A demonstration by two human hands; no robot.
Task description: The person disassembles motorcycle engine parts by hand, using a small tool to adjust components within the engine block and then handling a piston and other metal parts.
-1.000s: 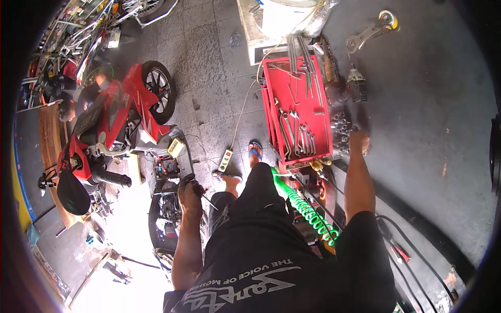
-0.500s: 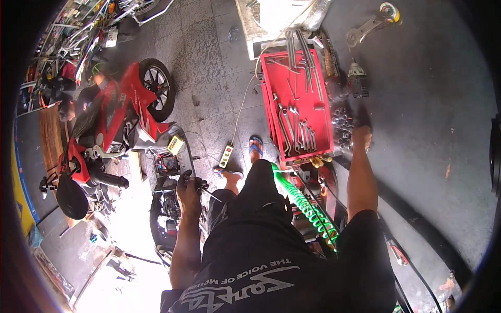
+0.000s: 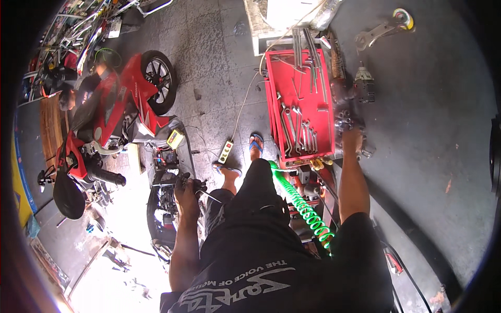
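At the motorcycle's open seat area, my left hand is closed round a dark-ended tool with a thin metal shaft that points toward my leg; its exact kind is unclear. My right hand reaches down among a cluster of metal sockets beside the red tool tray. Its fingers blend into the sockets, so I cannot see whether they grip one. Several combination wrenches and hex keys lie in the tray.
A red motorcycle stands at left, with a person crouching behind it. A power strip and its cable lie on the floor near my feet. The green coiled hose runs beside my right leg. A power drill lies beyond the sockets.
My right hand has moved left and a little toward me over the sockets. My left hand still holds the tool in nearly the same place. The whole view has shifted slightly.
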